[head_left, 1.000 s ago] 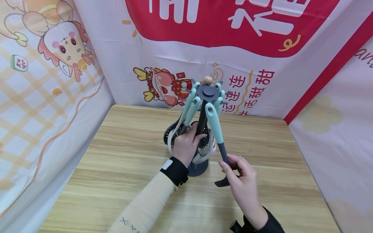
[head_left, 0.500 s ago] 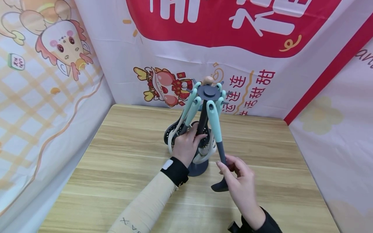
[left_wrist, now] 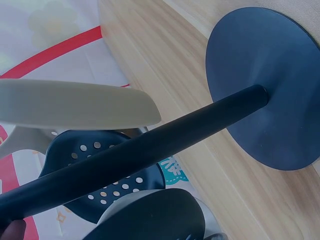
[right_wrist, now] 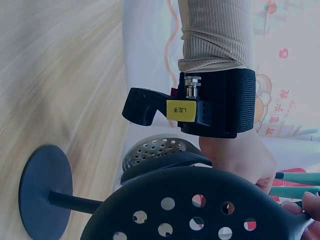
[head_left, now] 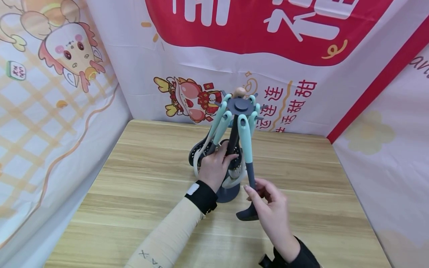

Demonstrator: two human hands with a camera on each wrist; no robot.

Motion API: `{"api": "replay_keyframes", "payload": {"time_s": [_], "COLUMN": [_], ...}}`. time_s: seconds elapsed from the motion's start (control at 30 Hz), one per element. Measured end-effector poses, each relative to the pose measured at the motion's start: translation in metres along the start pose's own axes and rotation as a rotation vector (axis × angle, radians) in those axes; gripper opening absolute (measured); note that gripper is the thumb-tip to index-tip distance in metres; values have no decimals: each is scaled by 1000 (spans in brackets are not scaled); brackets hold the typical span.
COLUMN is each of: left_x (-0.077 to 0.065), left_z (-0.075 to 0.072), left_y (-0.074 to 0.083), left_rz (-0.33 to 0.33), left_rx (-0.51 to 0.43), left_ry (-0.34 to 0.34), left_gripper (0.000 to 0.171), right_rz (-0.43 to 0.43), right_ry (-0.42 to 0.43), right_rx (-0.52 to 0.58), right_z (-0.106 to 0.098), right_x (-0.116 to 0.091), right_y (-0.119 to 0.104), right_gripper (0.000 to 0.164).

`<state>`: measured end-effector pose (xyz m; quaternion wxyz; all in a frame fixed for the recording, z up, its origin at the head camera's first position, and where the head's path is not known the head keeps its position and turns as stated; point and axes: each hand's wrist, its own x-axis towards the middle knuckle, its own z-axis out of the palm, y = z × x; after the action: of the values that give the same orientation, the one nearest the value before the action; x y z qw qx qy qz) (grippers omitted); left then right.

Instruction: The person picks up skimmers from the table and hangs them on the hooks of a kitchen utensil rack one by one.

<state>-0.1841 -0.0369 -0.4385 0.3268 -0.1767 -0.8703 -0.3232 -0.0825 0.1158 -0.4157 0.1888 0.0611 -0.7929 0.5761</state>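
Note:
A dark utensil stand with a round base (head_left: 228,196) and a hook disc (head_left: 240,106) on top stands on the table. My left hand (head_left: 214,168) grips its black pole (head_left: 232,140), thumb across the front. My right hand (head_left: 272,206) pinches the lower neck of a skimmer (head_left: 245,143) with a teal handle; the handle's top is at the disc's front edge. In the right wrist view, its dark perforated head (right_wrist: 270,206) fills the foreground, with fingers (right_wrist: 314,204) at the neck. The left wrist view shows the pole (left_wrist: 150,142) running to the base (left_wrist: 290,75).
More teal-handled utensils (head_left: 218,128) hang around the disc. Among them are a white-edged one (head_left: 197,165) and another dark perforated head (left_wrist: 135,186). Wooden tabletop (head_left: 140,178) surrounds the base. Printed cloth (head_left: 134,63) rises behind and at both sides.
My right hand has moved left, swinging the skimmer's lower end inward, so its handle stands closer to vertical. My left hand stays on the pole.

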Motion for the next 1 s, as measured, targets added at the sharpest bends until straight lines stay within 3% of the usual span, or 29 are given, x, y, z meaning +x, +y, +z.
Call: {"api": "replay_keyframes", "payload": {"time_s": [0.6, 1.0], "left_x": [-2, -3], "left_z": [-1, -4], "left_y": [-3, -2], "left_rz": [19, -7], "left_rx": [14, -7], "left_ry": [13, -55], "left_gripper": [38, 43], "right_rz": [-30, -16], "right_ry": [-29, -54], "right_rx": [43, 71], "right_z": [26, 41], "right_x": [8, 22], "right_y": [12, 22], "right_gripper": [15, 11]}}
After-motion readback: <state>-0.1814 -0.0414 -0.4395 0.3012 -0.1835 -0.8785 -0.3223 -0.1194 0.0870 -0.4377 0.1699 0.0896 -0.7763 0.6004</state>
